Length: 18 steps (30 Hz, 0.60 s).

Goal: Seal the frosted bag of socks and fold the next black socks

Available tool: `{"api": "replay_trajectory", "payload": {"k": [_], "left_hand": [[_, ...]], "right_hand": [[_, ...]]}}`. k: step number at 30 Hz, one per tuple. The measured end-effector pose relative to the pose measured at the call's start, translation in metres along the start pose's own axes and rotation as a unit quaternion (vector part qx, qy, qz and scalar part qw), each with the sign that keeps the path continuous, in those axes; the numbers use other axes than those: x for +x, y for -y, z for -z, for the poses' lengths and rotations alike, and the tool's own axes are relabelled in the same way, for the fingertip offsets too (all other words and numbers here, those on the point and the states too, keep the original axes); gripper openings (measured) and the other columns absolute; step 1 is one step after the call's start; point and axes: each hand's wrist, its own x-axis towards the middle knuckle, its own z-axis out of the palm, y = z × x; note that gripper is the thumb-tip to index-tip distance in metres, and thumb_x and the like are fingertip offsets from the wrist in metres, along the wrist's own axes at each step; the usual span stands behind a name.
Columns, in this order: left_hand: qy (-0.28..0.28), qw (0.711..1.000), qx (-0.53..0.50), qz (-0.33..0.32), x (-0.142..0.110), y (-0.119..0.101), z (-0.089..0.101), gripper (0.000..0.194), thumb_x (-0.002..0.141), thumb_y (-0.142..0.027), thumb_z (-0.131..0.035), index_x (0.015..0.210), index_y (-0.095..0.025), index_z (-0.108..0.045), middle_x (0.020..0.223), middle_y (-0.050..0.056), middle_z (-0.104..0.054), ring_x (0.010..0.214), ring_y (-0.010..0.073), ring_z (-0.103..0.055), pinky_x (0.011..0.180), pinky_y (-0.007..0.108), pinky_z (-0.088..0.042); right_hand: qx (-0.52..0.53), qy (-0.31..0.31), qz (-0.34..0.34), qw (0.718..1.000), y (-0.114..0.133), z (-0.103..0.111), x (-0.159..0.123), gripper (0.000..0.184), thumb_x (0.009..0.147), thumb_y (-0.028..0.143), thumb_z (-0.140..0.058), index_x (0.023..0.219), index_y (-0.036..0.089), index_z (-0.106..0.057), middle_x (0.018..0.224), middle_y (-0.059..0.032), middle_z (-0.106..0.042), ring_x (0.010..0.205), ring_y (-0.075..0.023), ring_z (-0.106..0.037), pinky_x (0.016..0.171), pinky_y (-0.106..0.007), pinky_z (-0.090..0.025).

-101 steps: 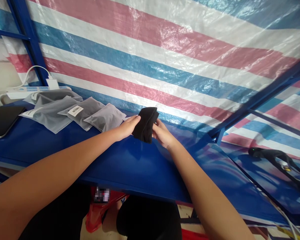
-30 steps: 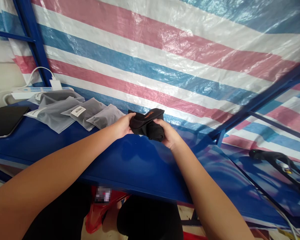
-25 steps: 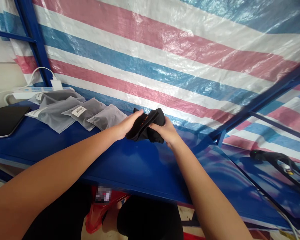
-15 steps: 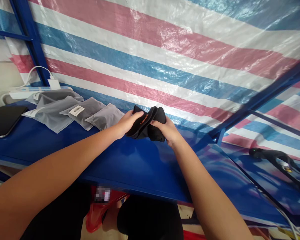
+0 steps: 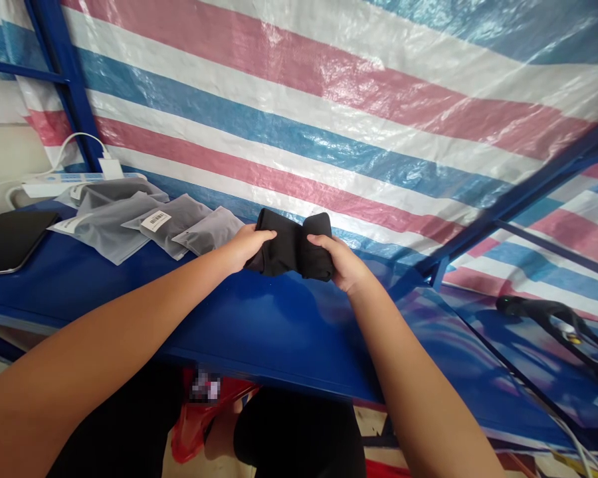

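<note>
A folded black garment (image 5: 290, 251) is held just above the blue shelf (image 5: 259, 325), close to the striped tarp behind it. My left hand (image 5: 245, 243) grips its left end, fingers curled over the top edge. Its right end is clasped by my right hand (image 5: 343, 262), thumb on top and fingers wrapped underneath. Both forearms reach in from the lower edge of the view.
Several grey frosted pouches (image 5: 129, 222), one with a barcode label, lie to the left. A dark tablet (image 5: 7, 239) and a white power strip (image 5: 54, 184) sit at the far left. A black handheld scanner (image 5: 553, 315) rests on the right shelf. A blue post (image 5: 60, 73) stands at the left.
The garment went from hanging upright between my fingertips to being turned and bunched. Its orange lettering, seen half a second ago, is now hidden and it lies as a flat horizontal bundle.
</note>
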Motion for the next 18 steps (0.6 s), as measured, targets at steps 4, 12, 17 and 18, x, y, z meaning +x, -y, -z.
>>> {"api": "replay_trajectory", "payload": {"k": [4,12,17,18], "left_hand": [[0.026,0.994,-0.103,0.034,-0.004,-0.008,0.002,0.031,0.077,-0.034,-0.077,0.104,-0.017,-0.07,0.108,0.015,-0.074,0.101,0.0338,-0.071,0.083,0.043,-0.06],[0.047,0.987,-0.145,0.041,-0.006,-0.018,0.006,0.034,0.08,-0.032,-0.077,0.108,-0.016,-0.069,0.113,0.016,-0.073,0.106,0.0321,-0.07,0.084,0.04,-0.062],[0.051,0.98,-0.192,0.028,-0.01,-0.031,0.011,0.031,0.083,-0.03,-0.074,0.108,-0.013,-0.07,0.105,0.014,-0.074,0.103,0.0295,-0.071,0.089,0.038,-0.061],[0.058,0.979,-0.195,0.021,-0.009,-0.033,0.012,0.03,0.083,-0.031,-0.073,0.107,-0.013,-0.07,0.103,0.014,-0.075,0.102,0.0295,-0.071,0.09,0.038,-0.06]], "right_hand": [[0.052,0.007,-0.035,0.998,-0.003,0.009,0.008,0.044,0.075,0.054,-0.072,0.107,0.025,-0.069,0.105,-0.0055,-0.075,0.09,-0.028,-0.071,0.07,-0.038,-0.06],[-0.014,0.021,-0.077,0.997,-0.009,0.02,0.013,0.042,0.073,0.047,-0.074,0.109,0.025,-0.072,0.113,-0.0064,-0.074,0.103,-0.0297,-0.069,0.073,-0.037,-0.059],[0.019,0.03,-0.086,0.996,-0.003,0.043,0.016,0.037,0.063,0.028,-0.061,0.097,0.018,-0.073,0.091,-0.0087,-0.075,0.081,-0.0289,-0.07,0.066,-0.039,-0.057],[0.025,0.039,-0.093,0.995,-0.002,0.05,0.017,0.038,0.059,0.027,-0.058,0.094,0.017,-0.073,0.086,-0.0092,-0.075,0.078,-0.0294,-0.069,0.065,-0.041,-0.057]]}}
